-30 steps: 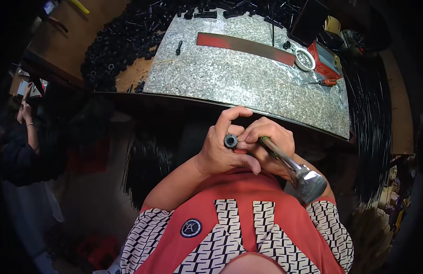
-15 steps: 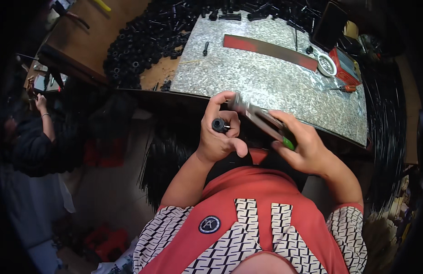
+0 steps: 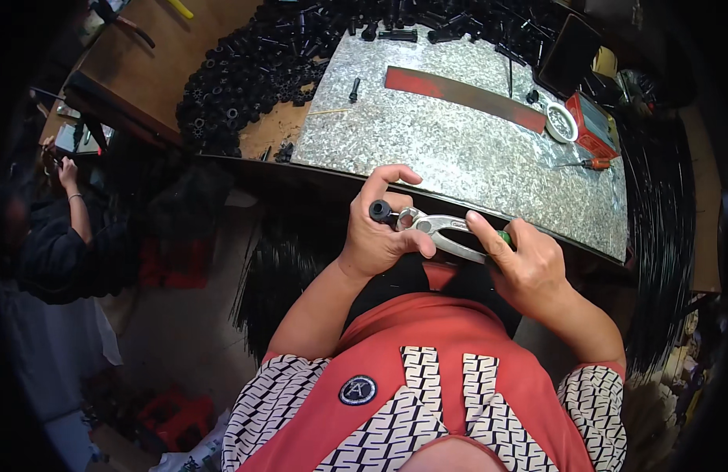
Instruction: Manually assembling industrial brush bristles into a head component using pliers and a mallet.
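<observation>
My left hand (image 3: pixel 373 236) is closed around a black tubular part (image 3: pixel 380 211), its round hollow end facing up; the forefinger arches free above it. In my right hand (image 3: pixel 530 256) are metal pincers (image 3: pixel 452 234) with green on the handle. The jaws of the pincers reach in beside the black part, between the left thumb and fingers. Whether the jaws grip anything cannot be made out. Both hands are in front of the near edge of the speckled worktop (image 3: pixel 458 169), above my lap.
Small black parts (image 3: pixel 238 90) are heaped at the left and back. A worn red strip (image 3: pixel 466 98), a white bowl (image 3: pixel 561 123), a red box (image 3: pixel 592 126) and a screwdriver (image 3: pixel 596 164) lie on the worktop. Thin black rods (image 3: pixel 659 236) hang at right. Another person (image 3: pixel 73 236) works at far left.
The pincers have swung down from above the left hand, and their jaws are now beside the black part. My right hand has turned with them. The left hand keeps its hold.
</observation>
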Demonstrator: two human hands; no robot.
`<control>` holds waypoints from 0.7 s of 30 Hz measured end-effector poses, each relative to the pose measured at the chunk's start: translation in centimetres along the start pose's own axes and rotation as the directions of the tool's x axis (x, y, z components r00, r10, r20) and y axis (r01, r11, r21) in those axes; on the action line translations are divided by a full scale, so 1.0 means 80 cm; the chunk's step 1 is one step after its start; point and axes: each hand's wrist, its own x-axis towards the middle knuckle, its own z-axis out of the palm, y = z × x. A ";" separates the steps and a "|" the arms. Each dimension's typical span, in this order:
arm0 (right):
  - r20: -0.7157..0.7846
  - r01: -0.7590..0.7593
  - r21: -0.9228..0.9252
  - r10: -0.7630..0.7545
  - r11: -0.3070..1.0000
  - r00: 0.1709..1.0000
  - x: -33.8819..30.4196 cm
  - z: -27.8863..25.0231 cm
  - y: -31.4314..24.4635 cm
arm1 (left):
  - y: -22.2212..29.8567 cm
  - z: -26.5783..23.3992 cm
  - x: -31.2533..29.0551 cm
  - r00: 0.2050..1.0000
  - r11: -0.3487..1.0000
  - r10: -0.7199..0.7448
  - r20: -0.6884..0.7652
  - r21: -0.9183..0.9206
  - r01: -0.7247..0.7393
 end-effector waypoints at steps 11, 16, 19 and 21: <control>-0.120 0.037 -0.216 -0.064 0.976 0.991 0.002 0.001 0.010 | 0.011 0.008 -0.001 0.999 0.998 -0.021 0.038 -0.062 0.023; -0.145 0.082 -0.280 -0.127 0.956 0.981 0.004 -0.003 0.015 | 0.016 0.013 0.000 0.999 0.997 -0.030 0.030 -0.073 0.033; -0.095 0.118 -0.311 -0.154 0.943 0.983 0.008 -0.016 0.019 | 0.022 0.017 0.000 0.990 0.985 -0.142 0.011 -0.099 0.143; -0.051 0.194 -0.378 -0.230 0.905 0.972 0.015 -0.030 0.024 | 0.013 0.015 0.000 0.998 0.999 -0.044 0.034 -0.012 0.044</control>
